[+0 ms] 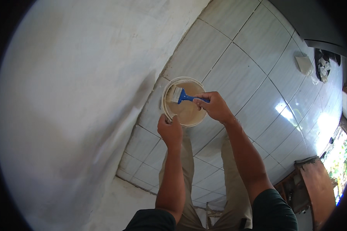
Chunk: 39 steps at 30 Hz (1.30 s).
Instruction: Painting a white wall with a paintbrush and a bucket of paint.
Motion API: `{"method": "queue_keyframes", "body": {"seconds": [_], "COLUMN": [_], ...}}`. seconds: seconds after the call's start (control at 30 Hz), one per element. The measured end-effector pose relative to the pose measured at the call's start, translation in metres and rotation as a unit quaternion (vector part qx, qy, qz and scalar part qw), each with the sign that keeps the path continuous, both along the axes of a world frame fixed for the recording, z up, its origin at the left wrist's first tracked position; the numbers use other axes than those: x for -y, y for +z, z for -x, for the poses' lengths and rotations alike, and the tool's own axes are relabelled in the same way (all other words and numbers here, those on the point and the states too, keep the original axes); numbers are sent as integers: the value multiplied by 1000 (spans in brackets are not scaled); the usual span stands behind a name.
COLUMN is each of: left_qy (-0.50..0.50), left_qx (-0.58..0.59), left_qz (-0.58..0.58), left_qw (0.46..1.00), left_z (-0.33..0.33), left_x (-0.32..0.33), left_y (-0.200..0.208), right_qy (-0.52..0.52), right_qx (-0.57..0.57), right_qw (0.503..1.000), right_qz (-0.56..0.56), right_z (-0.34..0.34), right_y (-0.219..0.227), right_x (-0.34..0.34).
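Observation:
A round white bucket [197, 122] is in front of me, holding a beige, paint-like liquid. My left hand [170, 130] is closed on its near-left rim, with the fingertips over the edge. In my right hand [215, 107] is a paintbrush [184, 96] with a blue handle, held from the right side. Its pale bristles point left, over the inside of the bucket by the left wall. Whether the bristle tips touch the liquid or the wall, I cannot tell.
A pale plastered wall [77, 77] rises along the left, meeting the grey tiled floor [254, 61]. A beige bag [304, 65] and dark plastic items [323, 67] lie at the far right. Brown wooden furniture [318, 188] stands at the lower right, near a bright opening.

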<state>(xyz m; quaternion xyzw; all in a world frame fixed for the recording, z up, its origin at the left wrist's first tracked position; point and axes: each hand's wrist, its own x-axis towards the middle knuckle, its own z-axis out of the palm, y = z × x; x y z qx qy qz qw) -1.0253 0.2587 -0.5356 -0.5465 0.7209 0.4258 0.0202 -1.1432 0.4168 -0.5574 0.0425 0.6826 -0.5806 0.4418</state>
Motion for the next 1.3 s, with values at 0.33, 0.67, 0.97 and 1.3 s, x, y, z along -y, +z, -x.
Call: {"method": "queue_keyframes", "body": {"seconds": [0.33, 0.67, 0.97, 1.3], "left_qy": [324, 319, 370, 355], "left_qx": [-26, -43, -29, -26], "left_qz": [-216, -235, -236, -215], "left_qw": [921, 917, 898, 909], "left_z": [2, -11, 21, 23], "left_x": [11, 28, -10, 7], "left_y": [-1, -14, -11, -14], "right_qy": [-146, -78, -99, -134], "right_qx": [20, -140, -52, -54], "right_qw": [988, 985, 993, 943], "right_qz": [44, -56, 37, -300], "right_z": [39, 73, 91, 87], "right_y": [-29, -14, -102, -128], "right_x": [2, 76, 56, 92]}}
